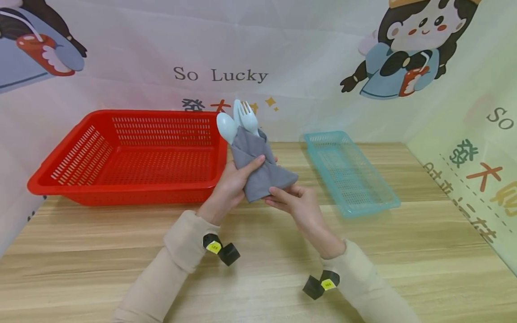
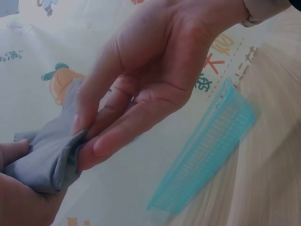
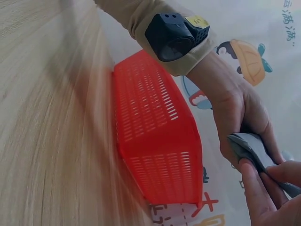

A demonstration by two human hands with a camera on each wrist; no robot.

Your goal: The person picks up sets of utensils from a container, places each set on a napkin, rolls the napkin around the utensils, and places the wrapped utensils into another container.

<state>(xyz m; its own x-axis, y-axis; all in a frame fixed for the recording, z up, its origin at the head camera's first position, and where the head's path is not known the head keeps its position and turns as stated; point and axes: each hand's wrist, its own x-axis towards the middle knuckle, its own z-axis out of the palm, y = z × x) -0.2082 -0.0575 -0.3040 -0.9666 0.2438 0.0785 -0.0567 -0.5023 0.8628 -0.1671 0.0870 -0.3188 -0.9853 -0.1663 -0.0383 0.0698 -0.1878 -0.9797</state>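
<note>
A grey cloth napkin (image 1: 254, 163) is folded into a pocket and held up above the table between both hands. Out of its top stick a pale blue spoon (image 1: 227, 127), a fork (image 1: 248, 117) and a third utensil (image 1: 237, 110), partly hidden behind the fork. My left hand (image 1: 232, 186) grips the folded napkin from its left side, thumb across the front. My right hand (image 1: 296, 202) pinches the lower right edge of the cloth between thumb and fingers. In the left wrist view the right hand (image 2: 146, 75) pinches a loose corner of the napkin (image 2: 47, 150).
A large red plastic basket (image 1: 141, 190) stands on the wooden table (image 1: 258, 278) at the left. At the right lies a shallow teal basket (image 1: 351, 172). A printed cloth backdrop (image 1: 226, 40) hangs behind and along the sides.
</note>
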